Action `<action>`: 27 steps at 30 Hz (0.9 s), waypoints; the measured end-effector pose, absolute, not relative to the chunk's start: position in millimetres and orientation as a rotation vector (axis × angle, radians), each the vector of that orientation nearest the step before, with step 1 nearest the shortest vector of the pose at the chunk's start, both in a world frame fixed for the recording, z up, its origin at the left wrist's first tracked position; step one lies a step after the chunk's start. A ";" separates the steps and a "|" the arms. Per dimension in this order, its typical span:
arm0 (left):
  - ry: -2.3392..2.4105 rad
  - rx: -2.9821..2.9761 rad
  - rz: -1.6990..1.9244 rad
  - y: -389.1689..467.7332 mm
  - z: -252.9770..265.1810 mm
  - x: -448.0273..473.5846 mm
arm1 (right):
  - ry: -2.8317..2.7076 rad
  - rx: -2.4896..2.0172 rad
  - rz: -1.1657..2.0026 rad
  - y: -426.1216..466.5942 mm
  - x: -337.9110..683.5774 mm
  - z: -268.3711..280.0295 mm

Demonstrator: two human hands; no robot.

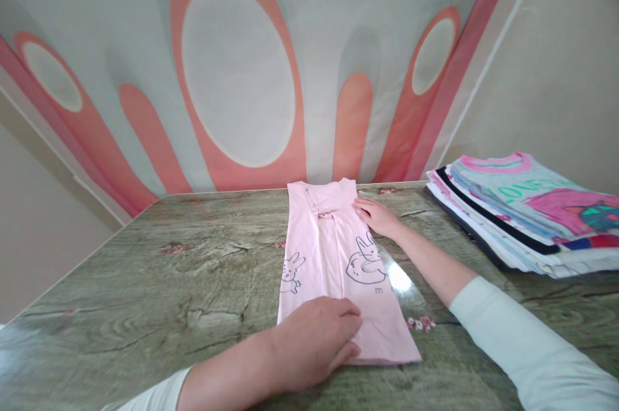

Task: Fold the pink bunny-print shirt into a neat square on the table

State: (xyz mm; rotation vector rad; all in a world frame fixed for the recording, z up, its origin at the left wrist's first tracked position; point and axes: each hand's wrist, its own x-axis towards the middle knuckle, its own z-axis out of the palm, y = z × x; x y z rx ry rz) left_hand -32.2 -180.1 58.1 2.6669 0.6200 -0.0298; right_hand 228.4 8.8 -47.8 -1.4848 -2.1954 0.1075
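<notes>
A pink children's garment (pixel 333 256) lies on the table with its sides folded in, forming a long narrow strip. Outlined bunny drawings show on both sides, and its wider end is toward me. My left hand (pixel 319 340) rests over the near left part of the cloth, fingers bent and the thumb apart from them; some fingertips are hidden. At the far right edge, near the shoulder, my right hand (pixel 377 216) touches the fabric with its fingers stretched out and lying low.
A stack of folded clothes (pixel 532 217) stands on the right of the wood-patterned table (pixel 145 295), topped by a grey shirt with a pink collar. Behind the table's far edge hangs a backdrop (pixel 319 75) with coral and white shapes.
</notes>
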 end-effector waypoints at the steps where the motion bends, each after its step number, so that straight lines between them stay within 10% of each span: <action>1: 0.591 2.662 -0.031 -178.7 62.1 -31.2 | -2.195 -1.481 0.110 9.0 228.5 -48.1; 27: 0.877 2.745 0.322 -126.5 28.6 -27.5 | -2.187 -1.359 0.022 4.6 220.6 -38.3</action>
